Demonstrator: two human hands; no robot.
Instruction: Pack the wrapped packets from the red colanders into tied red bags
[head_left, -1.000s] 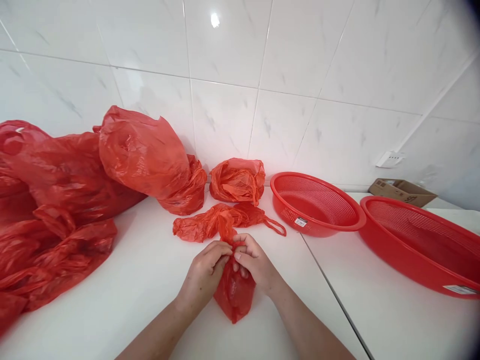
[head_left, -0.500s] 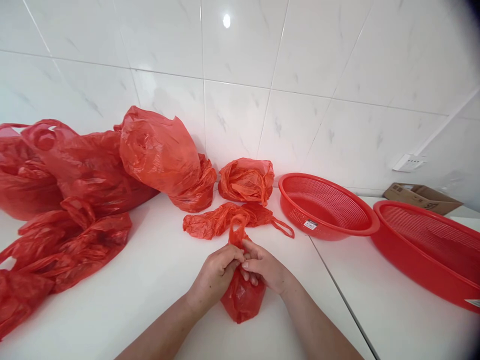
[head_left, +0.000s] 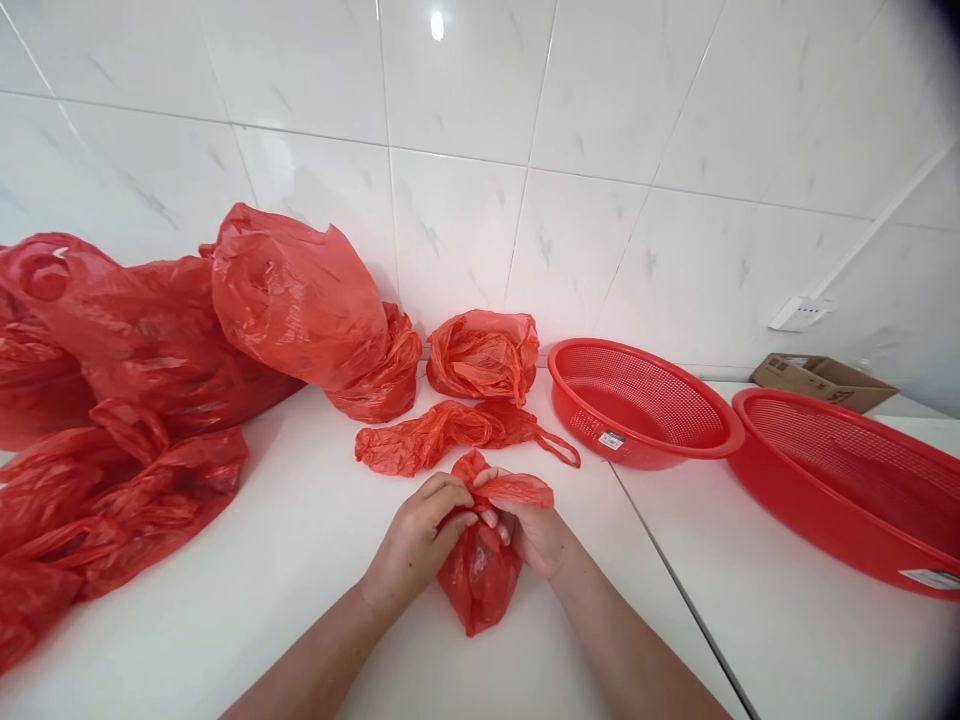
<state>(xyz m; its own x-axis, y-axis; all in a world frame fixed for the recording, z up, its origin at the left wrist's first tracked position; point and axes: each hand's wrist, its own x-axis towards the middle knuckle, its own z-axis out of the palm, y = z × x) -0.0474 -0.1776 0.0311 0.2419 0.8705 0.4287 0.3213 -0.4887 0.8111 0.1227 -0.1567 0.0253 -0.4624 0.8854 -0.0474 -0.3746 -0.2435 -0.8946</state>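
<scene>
A small red plastic bag [head_left: 480,580] with something inside stands on the white table between my hands. My left hand [head_left: 421,535] pinches its gathered neck from the left side. On the right, my right hand [head_left: 525,525] grips the neck too, with a twisted handle loop lying across its fingers and thumb. Its fingertips are partly covered by the plastic. Just behind my hands a crumpled empty red bag [head_left: 442,436] lies flat, its loop handle reaching to the right.
Full red bags [head_left: 300,300] and crumpled ones [head_left: 150,500] cover the left. A folded red bag [head_left: 484,355] sits by the tiled wall. Two red perforated baskets [head_left: 667,455] [head_left: 825,510] and a cardboard box [head_left: 821,383] are at the right. A seam [head_left: 675,580] crosses the table.
The bag's upright handle loop has folded over to the right, across my right hand. My hands stay at the neck. The view has shifted slightly to the right.
</scene>
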